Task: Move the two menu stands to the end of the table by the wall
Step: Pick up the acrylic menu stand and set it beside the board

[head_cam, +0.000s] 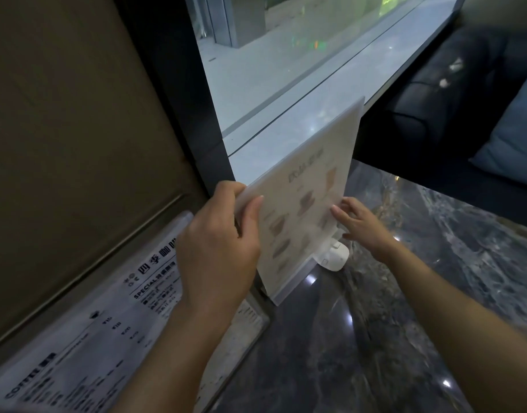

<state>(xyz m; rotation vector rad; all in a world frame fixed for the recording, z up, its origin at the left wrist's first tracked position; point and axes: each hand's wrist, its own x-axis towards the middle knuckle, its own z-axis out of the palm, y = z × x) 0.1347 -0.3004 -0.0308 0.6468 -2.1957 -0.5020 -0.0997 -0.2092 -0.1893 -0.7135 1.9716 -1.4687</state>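
**Second stand being squared up at the wall end**

Nearest the camera, the coffee menu stands along the table's left edge, close against the brown wall panel. Its printed face is turned to the seats. Judged placed: it sits at the wall end and neither hand touches it.

The drinks menu stands upright just beyond it, base on the table, close to the window sill. The left hand grips its near vertical edge, thumb on the front face and fingers wrapped behind. The right hand is open, fingertips resting lightly on the far lower edge; it holds nothing. This two-point hold suggests steadying and turning the tall sheet, which would tip easily on its narrow base. A small white device sits behind the base, touching or nearly so; which, cannot be told.

Surface: dark polished marble with pale veins, showing lamp glare. Likely slippery, so a stand should slide readily.

Room: a window with a dark frame meets the wall panel at the table end. A dark sofa with a blue cushion stands across the table.

Task judged nearly done; release remains.
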